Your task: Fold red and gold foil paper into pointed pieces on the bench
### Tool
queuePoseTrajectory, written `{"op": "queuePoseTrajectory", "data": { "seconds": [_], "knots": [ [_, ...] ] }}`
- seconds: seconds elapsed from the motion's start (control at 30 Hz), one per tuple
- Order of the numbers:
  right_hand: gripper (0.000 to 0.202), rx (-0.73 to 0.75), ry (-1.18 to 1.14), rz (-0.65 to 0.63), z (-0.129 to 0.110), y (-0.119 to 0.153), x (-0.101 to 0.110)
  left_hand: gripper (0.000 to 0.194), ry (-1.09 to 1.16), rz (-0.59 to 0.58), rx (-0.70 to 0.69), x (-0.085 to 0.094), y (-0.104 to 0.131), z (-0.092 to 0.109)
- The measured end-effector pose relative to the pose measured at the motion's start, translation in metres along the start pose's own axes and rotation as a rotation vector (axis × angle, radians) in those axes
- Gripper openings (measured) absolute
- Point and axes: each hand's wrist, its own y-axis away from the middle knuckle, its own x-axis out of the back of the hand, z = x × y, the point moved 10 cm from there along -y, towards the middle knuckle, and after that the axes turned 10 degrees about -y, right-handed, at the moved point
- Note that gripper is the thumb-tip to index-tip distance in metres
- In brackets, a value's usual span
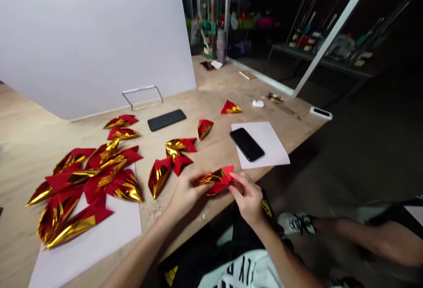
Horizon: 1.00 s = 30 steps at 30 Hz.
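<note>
A folded red and gold foil paper piece (216,182) is held between both hands above the table's front edge. My left hand (188,193) grips its gold left end, thumb along the lower side. The fingers of my right hand (246,193) pinch its red right end. Just left of my left hand lies another folded piece (160,176), with further ones (180,151) behind it. A heap of similar red and gold pieces (95,173) covers part of a white sheet (122,222) at the left.
A black phone (247,144) lies on white paper (279,149) at the right; a dark flat phone-like object (167,120) lies further back. Behind it are a wire stand (142,97) and large white board (99,41). Another person's leg (363,235) shows at the lower right.
</note>
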Motion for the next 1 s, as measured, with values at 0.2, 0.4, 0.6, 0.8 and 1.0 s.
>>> {"op": "queuePoseTrajectory", "data": {
  "seconds": [0.2, 0.4, 0.6, 0.8, 1.0],
  "knots": [
    [0.034, -0.066, -0.02, 0.002, 0.015, 0.008, 0.003, 0.025, -0.028, -0.053, -0.064, -0.008, 0.003, 0.012],
    [0.035, -0.13, -0.012, -0.013, 0.024, 0.007, 0.006, 0.026, 0.009, -0.04, -0.106, -0.011, 0.002, 0.014],
    [0.026, -0.125, -0.029, 0.008, 0.022, 0.011, 0.009, 0.024, -0.106, -0.045, -0.204, -0.016, 0.008, 0.022],
    [0.034, -0.154, -0.08, 0.069, 0.025, 0.023, 0.013, 0.035, -0.347, -0.074, -0.429, -0.006, 0.028, 0.052],
    [0.03, -0.216, -0.119, 0.009, 0.053, 0.027, 0.01, 0.033, -0.581, -0.009, -0.57, -0.004, 0.04, 0.055]
  ]
}}
